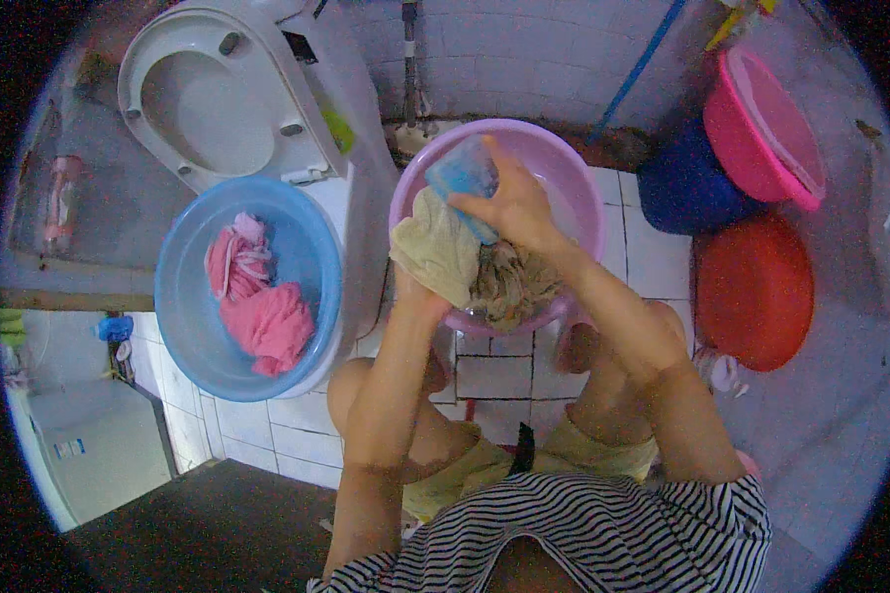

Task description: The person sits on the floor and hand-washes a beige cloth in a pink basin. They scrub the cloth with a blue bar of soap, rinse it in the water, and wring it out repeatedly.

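A lilac basin stands on the floor in front of me, between my feet. My left hand is at its near left rim, closed on a pale yellow cloth that covers most of its fingers. My right hand is above the basin, thumb and fingers gripping a blue, partly see-through block; its exact kind cannot be made out. The lower end of the block touches or overlaps the yellow cloth. Bunched brownish wet cloth lies in the near part of the basin.
A blue basin holding pink cloths sits on the left, beside the toilet with its seat raised. At right are a dark blue bucket, a pink basin on it and a red basin. A blue pole leans behind.
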Demonstrator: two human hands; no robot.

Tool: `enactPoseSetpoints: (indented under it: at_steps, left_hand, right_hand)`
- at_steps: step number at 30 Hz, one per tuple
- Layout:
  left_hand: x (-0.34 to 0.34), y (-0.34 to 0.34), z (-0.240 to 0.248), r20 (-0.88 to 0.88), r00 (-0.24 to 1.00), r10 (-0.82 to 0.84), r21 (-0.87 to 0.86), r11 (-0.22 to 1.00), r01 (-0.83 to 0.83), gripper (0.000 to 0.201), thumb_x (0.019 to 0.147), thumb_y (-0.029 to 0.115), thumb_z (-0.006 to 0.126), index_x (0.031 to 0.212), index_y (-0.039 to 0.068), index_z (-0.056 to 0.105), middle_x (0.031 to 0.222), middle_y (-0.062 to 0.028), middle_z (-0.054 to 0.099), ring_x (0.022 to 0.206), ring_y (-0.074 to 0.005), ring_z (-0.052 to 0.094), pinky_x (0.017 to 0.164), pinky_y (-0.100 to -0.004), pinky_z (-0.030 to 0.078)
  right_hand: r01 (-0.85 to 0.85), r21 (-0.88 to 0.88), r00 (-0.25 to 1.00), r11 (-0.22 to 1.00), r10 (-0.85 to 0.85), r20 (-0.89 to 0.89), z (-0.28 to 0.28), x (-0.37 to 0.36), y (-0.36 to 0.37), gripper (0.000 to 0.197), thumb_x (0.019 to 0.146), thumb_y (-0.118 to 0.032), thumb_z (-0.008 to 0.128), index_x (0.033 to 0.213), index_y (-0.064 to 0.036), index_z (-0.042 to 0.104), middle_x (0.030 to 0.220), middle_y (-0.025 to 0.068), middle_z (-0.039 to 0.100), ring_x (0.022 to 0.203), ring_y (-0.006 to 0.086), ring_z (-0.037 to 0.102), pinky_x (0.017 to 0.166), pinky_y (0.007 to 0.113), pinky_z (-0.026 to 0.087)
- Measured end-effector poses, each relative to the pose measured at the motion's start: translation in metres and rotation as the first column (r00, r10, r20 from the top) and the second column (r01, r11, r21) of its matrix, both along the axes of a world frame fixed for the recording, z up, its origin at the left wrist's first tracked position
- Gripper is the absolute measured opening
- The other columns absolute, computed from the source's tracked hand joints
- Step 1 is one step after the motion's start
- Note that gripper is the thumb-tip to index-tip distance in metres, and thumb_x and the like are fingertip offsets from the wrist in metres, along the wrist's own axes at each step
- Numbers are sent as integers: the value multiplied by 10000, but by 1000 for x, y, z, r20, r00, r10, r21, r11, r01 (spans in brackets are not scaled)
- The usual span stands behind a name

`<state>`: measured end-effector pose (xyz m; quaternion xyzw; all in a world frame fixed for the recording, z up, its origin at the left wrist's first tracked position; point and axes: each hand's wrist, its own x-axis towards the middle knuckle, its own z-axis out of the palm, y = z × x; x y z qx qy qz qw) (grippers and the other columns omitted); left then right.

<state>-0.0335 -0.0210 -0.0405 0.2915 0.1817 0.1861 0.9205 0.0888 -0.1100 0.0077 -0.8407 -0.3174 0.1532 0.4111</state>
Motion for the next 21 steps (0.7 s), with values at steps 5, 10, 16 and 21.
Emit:
enactPoseSetpoints:
  at_steps: [5,10,16,21]
  left_hand:
    - [-1,4,-22,195,981,-14,-302,950,74,358,919,309,370,1177,90,485,1122,-89,550,1048,-245,520,909,-403,430]
    - [-5,2,-26,94,995,-22,-156,987,37,349,903,298,393,1158,78,485,1109,-86,553,1018,-243,532,890,-385,438]
    - [2,2,-17,155,988,1,-101,995,15,318,906,246,394,1152,65,484,1114,-91,542,1014,-228,532,883,-364,443]
    - [0,11,-26,18,998,-68,510,859,49,322,925,251,373,1176,74,469,1147,-85,520,1058,-221,504,916,-360,422]
  right_hand:
    - [-195,-16,953,981,193,235,1,-61,-11,903,640,-421,727,1348,-40,316,1259,254,430,1160,361,442,969,401,358]
    - [-29,93,998,995,24,52,-18,-4,-2,885,635,-405,738,1342,-57,335,1282,244,418,1167,358,436,981,388,349]
    - [-268,143,963,953,262,63,-7,-45,-9,911,609,-416,752,1335,-51,341,1247,208,457,1150,338,453,977,390,346]
    - [-69,149,995,986,57,84,-16,-15,-4,889,616,-401,740,1320,-32,343,1177,223,492,1114,366,474,936,422,385]
